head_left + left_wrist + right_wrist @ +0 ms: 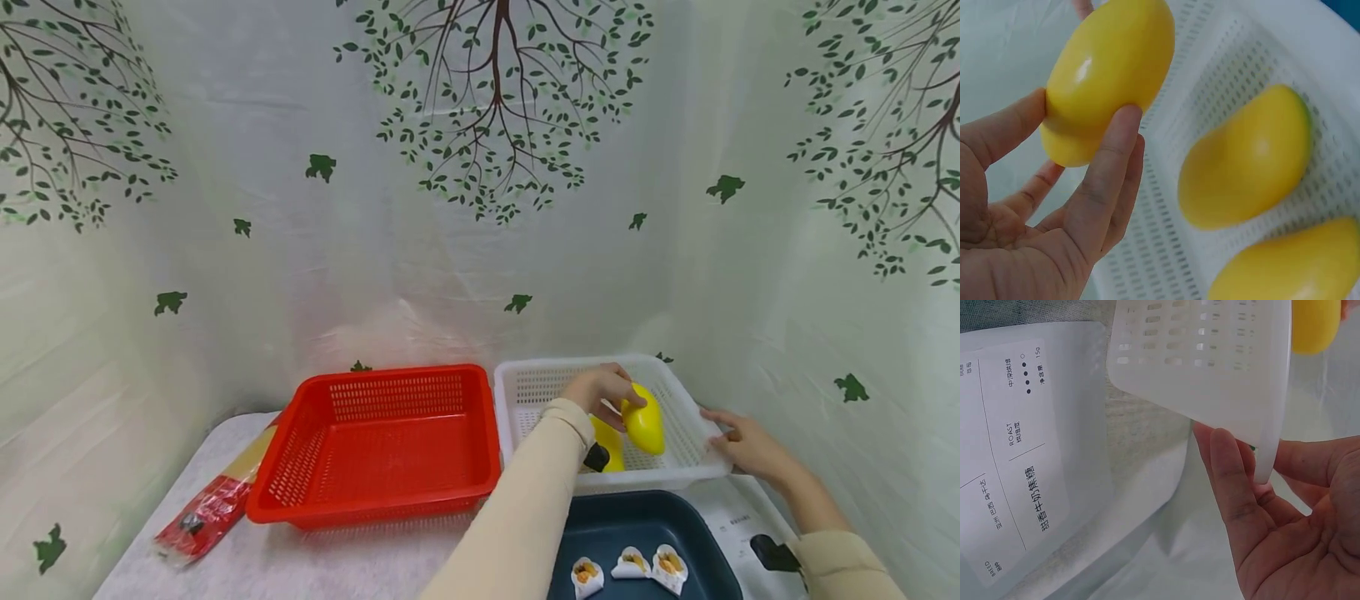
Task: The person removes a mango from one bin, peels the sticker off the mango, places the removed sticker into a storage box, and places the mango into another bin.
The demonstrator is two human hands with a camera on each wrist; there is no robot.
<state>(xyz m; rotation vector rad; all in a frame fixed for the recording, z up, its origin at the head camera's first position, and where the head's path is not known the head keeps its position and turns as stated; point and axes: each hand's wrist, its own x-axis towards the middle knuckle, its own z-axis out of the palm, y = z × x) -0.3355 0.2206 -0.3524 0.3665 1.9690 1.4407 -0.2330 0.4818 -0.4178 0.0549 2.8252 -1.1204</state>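
Note:
My left hand (603, 393) holds a yellow mango (645, 421) by its fingertips above the white perforated basket (652, 481). Seen from the left wrist, the thumb and fingers pinch the lower end of this mango (1110, 69). Two more mangoes lie in the basket below it: one mango (1244, 162) with a green edge, and another mango (1291, 269) partly cut off by the frame. On the right side, my right hand (753, 450) grips the basket's rim. The right wrist view has its thumb and fingers on either side of the rim (1269, 456) at a corner.
Left of the white basket stands a red basket (397, 454). A dark blue tray (708, 575) in front carries several small white-wrapped pieces (670, 568). A red and yellow packet (202, 517) lies far left. A white printed packet (1054, 456) lies near the right hand.

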